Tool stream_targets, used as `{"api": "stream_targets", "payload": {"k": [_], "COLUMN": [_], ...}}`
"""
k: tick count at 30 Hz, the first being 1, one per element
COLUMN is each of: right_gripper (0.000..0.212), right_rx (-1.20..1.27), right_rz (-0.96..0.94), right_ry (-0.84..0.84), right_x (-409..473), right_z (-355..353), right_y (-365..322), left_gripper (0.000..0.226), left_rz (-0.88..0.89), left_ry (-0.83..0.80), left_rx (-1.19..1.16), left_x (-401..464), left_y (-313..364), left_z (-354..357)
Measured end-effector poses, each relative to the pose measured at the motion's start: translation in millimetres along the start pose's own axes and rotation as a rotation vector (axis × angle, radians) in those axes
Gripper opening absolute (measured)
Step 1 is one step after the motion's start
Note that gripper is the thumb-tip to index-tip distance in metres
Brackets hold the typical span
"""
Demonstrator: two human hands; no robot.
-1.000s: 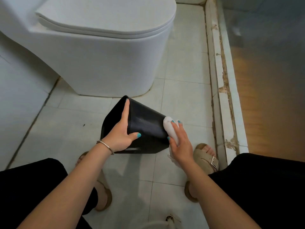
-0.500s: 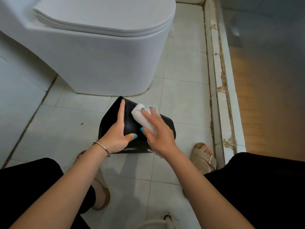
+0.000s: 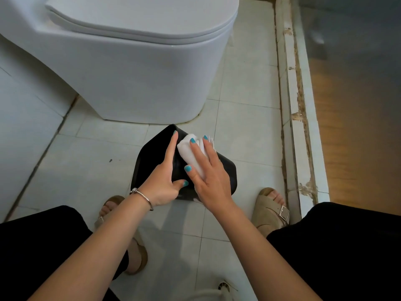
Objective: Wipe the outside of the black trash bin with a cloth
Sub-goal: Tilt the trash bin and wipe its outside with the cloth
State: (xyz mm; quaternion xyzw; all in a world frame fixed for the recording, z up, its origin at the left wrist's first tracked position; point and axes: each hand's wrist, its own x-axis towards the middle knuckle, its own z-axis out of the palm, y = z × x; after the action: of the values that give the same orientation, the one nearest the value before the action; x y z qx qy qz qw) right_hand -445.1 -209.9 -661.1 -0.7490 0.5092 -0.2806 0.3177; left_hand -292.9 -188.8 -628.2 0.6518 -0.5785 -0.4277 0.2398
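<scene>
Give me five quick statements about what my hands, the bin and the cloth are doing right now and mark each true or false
1. The right hand presses a white cloth against the black trash bin. True.
2. The bin stands upright on the tiled floor. False: it is tipped over, with one side facing up.
3. The left hand is lifted clear of the bin. False: it rests on the bin, forefinger stretched along its edge, thumb against its side.
4. The white toilet stands beyond the bin, lid closed. True.
5. The cloth is blue. False: it is white; only the fingernails are blue-green.
</scene>
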Motion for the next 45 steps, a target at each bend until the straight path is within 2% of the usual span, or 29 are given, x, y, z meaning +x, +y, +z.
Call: {"api": "stream_targets", "payload": {"k": [7, 11, 16, 24, 37, 45], "right_gripper": [0.050, 0.050, 0.051, 0.048, 0.046, 0.044], "right_rx": [0.013, 0.053, -0.079, -0.034, -0.006, 0.042], "right_rz": [0.050, 0.081, 0.089, 0.104, 0.183, 0.393], "right_ry": [-0.022, -0.055, -0.068, -0.005, -0.004, 0.037], "right_x": [15, 21, 18, 12, 7, 8], "right_z": [-2, -13, -15, -10, -10, -21], "right_y": [-10, -11, -8, -2, 1, 42], "left_gripper": [0.113, 0.105, 0.102, 0.105, 0.107, 0.106], "left_rz": [0.009, 0.027, 0.027, 0.031, 0.035, -0.013], "left_ry": [-0.004, 0.009, 0.037, -0.007, 0.063, 0.076], "left_rx": [-0.011, -0.064, -0.092, -0.103, -0.089, -0.118], "left_x": [5, 11, 12, 17, 15, 4], "left_y": [-2, -3, -12, -6, -12, -11], "left_z": [-3, -5, 8, 7, 13, 12]}}
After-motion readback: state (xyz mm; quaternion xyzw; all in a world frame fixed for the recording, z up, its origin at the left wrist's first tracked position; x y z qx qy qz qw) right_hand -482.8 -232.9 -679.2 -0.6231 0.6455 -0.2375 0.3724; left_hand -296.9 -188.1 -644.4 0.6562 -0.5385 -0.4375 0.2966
